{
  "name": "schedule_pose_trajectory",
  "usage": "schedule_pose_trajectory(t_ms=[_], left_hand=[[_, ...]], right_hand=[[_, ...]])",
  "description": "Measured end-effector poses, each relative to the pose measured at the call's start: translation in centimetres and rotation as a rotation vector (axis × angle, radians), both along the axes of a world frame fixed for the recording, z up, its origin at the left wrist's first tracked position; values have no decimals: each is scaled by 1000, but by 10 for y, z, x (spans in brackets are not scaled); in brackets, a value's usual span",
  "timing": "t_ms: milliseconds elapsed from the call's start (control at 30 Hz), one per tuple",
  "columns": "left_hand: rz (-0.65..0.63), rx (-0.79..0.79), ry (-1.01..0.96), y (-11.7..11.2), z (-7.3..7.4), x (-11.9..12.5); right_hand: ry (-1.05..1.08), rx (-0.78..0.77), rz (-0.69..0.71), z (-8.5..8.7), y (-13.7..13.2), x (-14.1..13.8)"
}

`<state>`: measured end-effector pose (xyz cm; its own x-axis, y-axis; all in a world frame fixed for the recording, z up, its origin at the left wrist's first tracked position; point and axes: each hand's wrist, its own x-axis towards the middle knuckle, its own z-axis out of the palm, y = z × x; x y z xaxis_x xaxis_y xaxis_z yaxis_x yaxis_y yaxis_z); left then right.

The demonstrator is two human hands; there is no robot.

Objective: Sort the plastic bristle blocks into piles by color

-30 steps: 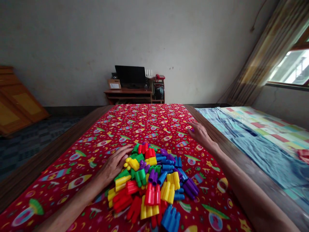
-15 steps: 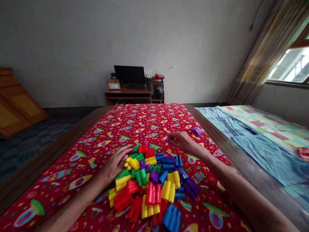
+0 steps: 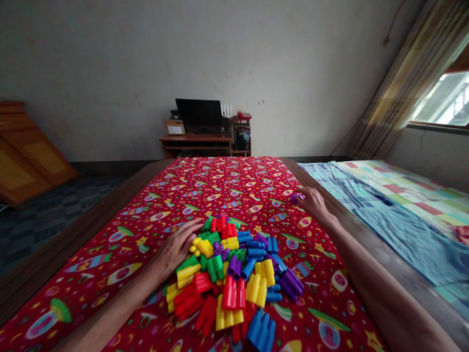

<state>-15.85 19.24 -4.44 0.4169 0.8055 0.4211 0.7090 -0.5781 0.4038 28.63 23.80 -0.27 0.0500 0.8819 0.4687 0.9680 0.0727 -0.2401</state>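
Hands at plastic blocks, box label unreadable

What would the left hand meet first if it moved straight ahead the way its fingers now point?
The left hand would probably first meet a green block at the far edge of the pile, though depth is unclear.

The head camera faces forward, down over the cloth.

Two hands, over twenty blocks, one monitor, one red telephone
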Motion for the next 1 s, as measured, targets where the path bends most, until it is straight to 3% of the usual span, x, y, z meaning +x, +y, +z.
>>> schedule_pose_trajectory(t_ms=[100, 200, 367, 433, 567, 667, 833, 1000], left_hand=[[6, 5, 5, 0, -1, 0], [3, 2, 4, 1, -2, -1], [-2, -8, 9, 0, -2, 1], [-1, -5, 13, 0, -1, 1], [-15, -20, 7, -2, 3, 2], [-19, -51, 7, -3, 4, 2], [-17, -44, 11, -3, 4, 2], [-24, -25, 20, -1, 2, 1]], right_hand=[[65, 91, 34, 12, -2, -5], [176, 34, 163, 31, -9, -25], [182, -482, 786, 47, -41, -89], [98, -603, 933, 47, -55, -111], [7, -650, 902, 45, -67, -126], [9, -717, 834, 47, -60, -115], [36, -858, 850, 47, -51, -106], [18, -720, 839, 44, -56, -116]])
